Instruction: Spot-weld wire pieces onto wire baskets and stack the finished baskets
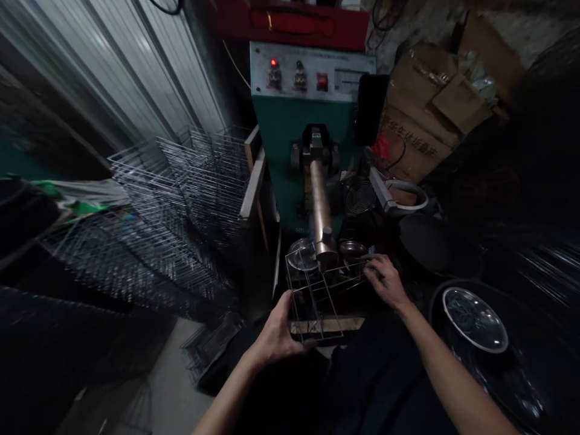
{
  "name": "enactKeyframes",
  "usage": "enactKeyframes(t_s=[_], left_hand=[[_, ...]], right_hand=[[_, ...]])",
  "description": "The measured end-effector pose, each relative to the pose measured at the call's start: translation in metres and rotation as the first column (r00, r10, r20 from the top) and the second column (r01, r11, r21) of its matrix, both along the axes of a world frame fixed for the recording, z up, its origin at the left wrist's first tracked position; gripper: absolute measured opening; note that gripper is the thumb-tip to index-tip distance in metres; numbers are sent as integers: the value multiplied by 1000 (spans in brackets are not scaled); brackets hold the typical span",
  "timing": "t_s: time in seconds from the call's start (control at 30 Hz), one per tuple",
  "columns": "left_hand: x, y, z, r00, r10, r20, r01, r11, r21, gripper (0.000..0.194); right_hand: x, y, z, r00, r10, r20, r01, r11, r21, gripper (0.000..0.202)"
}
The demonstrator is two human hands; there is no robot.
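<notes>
A small wire rack (334,309) of thin metal rods sits tilted beneath the copper-coloured arm (321,205) of a green spot welder (281,139). My left hand (277,331) grips its near left side, thumb up along the wires. At the far right end of the rack, my right hand (385,281) has its fingers closed around a wire; the fingertips are dark and partly hidden. The arm's blunt tip hangs right over the rack's wires, and I cannot tell whether they touch. Behind the rack lies a round metal dish (302,254), with a second small dish (352,248) to its right.
Stacked wire racks (194,187) fill the left side. The control panel (312,71) shows a lit red lamp. At the back right stands an open cardboard box (417,121). A round glass-like lid (475,319) rests on a dark surface near my right forearm.
</notes>
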State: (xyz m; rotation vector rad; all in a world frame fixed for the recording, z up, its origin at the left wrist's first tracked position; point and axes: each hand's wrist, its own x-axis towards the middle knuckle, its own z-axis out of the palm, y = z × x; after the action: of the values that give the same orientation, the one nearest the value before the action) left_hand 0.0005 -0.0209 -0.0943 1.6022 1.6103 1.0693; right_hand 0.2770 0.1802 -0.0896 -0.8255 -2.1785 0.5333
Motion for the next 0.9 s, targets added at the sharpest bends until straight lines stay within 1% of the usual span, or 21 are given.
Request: enactKeyframes(t_s=[0.07, 0.1, 0.17, 0.23, 0.27, 0.37, 0.47, 0.53, 0.63, 0.7, 0.9], left_hand=[[0, 0, -3, 1000, 2, 0, -2, 1000, 4, 88], [0, 0, -5, 1000, 4, 7, -4, 1000, 9, 90], [1, 0, -9, 999, 12, 46, -13, 999, 34, 94], [3, 1, -13, 996, 16, 92, -21, 998, 62, 96], [4, 2, -14, 994, 17, 110, -25, 997, 73, 97], [6, 4, -18, 991, 18, 133, -31, 995, 96, 94], [3, 6, -20, 991, 48, 125, -64, 990, 123, 97], [-1, 8, -20, 992, 69, 110, -83, 988, 128, 99], [-6, 10, -19, 992, 72, 104, -85, 988, 126, 95], [-8, 12, -19, 991, 80, 107, -93, 988, 122, 96], [-8, 17, -27, 990, 111, 84, -123, 980, 156, 98]], right_hand=[[2, 0, -4, 997, -22, 73, 23, 1000, -4, 29], [2, 1, -5, 997, -29, 70, 31, 999, -28, 33], [2, 4, -4, 999, -36, -23, 33, 992, -120, 41], [-2, 8, 4, 989, -34, -141, 4, 978, -210, 44], [-5, 10, 9, 986, -18, -166, -21, 973, -230, 45], [-18, 10, 23, 992, 50, -112, -72, 979, -192, 44], [-31, 9, 29, 996, 56, -66, -64, 988, -137, 46], [-37, 11, 29, 997, 46, -63, -54, 991, -121, 48], [-42, 15, 27, 998, 46, -51, -51, 994, -95, 49], [-44, 18, 26, 998, 50, -47, -54, 996, -76, 49], [-47, 26, 23, 995, 60, -83, -68, 993, -98, 48]])
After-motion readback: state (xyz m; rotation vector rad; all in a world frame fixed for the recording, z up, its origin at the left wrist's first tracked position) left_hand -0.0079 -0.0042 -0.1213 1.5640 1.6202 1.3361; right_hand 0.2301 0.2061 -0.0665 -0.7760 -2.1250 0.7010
